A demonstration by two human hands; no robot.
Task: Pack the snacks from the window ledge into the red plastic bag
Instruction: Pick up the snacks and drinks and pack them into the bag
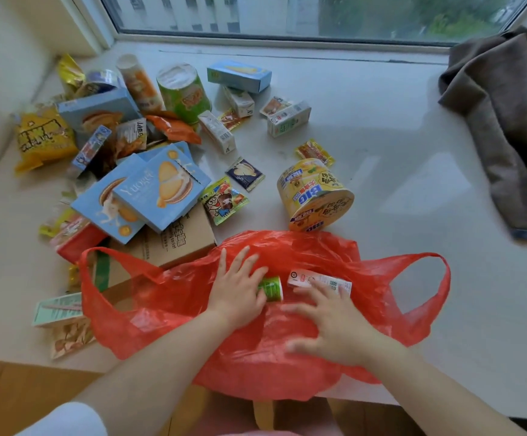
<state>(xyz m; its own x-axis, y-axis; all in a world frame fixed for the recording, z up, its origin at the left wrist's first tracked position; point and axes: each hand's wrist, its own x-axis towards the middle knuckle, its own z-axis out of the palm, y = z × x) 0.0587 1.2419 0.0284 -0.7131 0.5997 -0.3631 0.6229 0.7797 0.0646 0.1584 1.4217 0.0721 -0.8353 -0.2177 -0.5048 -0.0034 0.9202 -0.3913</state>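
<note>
1. The red bag lies at the near edge of the ledge, thin and crinkled, see-through enough that a brown box shows through its left side. Both loop handles are spread out wide, left and right.
2. The left hand is down on the bag, fingers fairly straight and spread, its thumb side touching a small green can lying on its side. It looks like touching more than gripping.
3. The right hand is over the plastic, fingers spread and relaxed, fingertips resting on a white carton just right of the can. The hand is blurred.
4. Snacks crowd the ledge beyond: a yellow noodle cup tipped on its side just behind the bag, blue biscuit boxes stacked to the left, a green tub farther back.
5. A brown coat is heaped at the right.
</note>
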